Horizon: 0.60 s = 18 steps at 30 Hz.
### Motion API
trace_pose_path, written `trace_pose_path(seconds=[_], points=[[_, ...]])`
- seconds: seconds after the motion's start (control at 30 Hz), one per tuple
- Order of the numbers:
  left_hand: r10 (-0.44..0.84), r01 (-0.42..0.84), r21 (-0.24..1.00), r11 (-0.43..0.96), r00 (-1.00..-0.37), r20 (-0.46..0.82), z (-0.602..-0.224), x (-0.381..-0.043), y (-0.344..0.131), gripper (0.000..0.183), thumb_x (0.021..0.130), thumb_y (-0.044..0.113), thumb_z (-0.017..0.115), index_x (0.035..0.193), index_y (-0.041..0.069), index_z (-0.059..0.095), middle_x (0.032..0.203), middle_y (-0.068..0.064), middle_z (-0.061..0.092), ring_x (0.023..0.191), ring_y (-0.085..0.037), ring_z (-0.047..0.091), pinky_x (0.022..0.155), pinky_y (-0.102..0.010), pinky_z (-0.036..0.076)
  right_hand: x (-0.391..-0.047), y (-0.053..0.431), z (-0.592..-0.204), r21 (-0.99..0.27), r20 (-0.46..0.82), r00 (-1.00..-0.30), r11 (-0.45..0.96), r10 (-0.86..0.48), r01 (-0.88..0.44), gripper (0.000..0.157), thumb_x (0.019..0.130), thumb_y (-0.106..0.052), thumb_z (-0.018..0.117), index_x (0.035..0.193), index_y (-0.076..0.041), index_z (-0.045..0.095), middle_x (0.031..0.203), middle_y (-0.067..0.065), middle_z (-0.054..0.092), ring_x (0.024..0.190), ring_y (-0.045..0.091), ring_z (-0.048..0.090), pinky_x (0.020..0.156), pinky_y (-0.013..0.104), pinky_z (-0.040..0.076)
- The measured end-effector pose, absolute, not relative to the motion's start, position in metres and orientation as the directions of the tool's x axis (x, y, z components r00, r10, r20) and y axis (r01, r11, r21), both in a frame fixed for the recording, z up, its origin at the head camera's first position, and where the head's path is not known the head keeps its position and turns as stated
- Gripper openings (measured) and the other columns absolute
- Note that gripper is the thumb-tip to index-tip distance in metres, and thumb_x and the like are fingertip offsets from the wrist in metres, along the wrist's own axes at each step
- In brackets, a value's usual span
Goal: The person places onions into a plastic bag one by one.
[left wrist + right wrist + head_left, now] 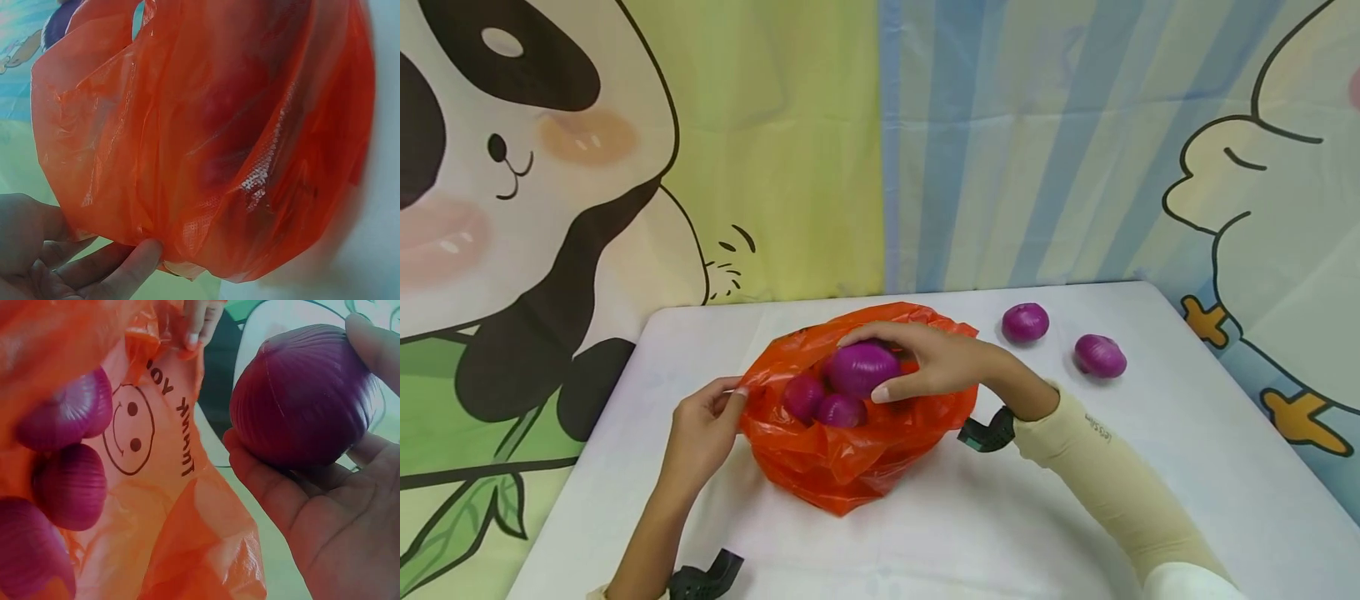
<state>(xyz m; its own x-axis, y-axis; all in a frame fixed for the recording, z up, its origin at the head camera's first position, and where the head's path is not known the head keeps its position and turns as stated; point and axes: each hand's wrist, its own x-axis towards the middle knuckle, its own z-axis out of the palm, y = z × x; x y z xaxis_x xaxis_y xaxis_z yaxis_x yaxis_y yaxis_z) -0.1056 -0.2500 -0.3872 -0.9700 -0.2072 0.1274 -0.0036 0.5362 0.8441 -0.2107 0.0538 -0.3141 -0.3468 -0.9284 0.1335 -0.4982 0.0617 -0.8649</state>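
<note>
An orange-red plastic bag [842, 467] stands with its mouth open on the table. My left hand [703, 429] pinches the bag's left rim between thumb and fingers, which the left wrist view shows at the edge of the film [119, 200]. Over the bag's mouth my right hand [936, 358] grips a purple onion [300, 400], thumb on one side and fingers on the other. Inside the bag lie several more purple onions [72, 484], two of them plainly visible below the held onion in the head view. A printed smiley face [129, 428] shows on the bag.
Two loose purple onions, one farther back [1025, 322] and one to its right [1100, 356], lie on the white table [1000, 533] right of the bag. A cartoon-printed curtain [820, 150] hangs behind the table's back edge.
</note>
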Motion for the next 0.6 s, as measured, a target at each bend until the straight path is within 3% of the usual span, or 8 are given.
trace_pose_path(seconds=[0.3, 0.6], points=[[-0.209, -0.010, 0.850, 0.527, -0.971, 0.118, -0.387, -0.107, -0.250, 0.033, 0.102, 0.024, 0.050, 0.121, 0.001, 0.064, 0.101, -0.018, 0.070, 0.078, -0.023, 0.069, 0.068, -0.023, 0.057, -0.226, 0.030, -0.317, -0.857, 0.091, -0.337, 0.099, -0.937, -0.505, 0.055, 0.091, -0.026, 0.069, 0.140, -0.021, 0.046, 0.133, -0.006, 0.051, 0.115, 0.014, 0.055, 0.092, 0.034, 0.051], [-0.206, -0.013, 0.845, 0.535, -0.972, 0.115, -0.388, -0.107, -0.248, 0.033, 0.102, 0.024, 0.050, 0.121, 0.001, 0.064, 0.102, -0.018, 0.070, 0.079, -0.024, 0.069, 0.068, -0.023, 0.057, -0.237, 0.008, -0.335, -0.859, -0.007, -0.258, 0.137, -0.966, -0.493, 0.058, 0.087, -0.026, 0.074, 0.139, -0.022, 0.048, 0.132, -0.005, 0.051, 0.119, 0.014, 0.051, 0.090, 0.031, 0.052]])
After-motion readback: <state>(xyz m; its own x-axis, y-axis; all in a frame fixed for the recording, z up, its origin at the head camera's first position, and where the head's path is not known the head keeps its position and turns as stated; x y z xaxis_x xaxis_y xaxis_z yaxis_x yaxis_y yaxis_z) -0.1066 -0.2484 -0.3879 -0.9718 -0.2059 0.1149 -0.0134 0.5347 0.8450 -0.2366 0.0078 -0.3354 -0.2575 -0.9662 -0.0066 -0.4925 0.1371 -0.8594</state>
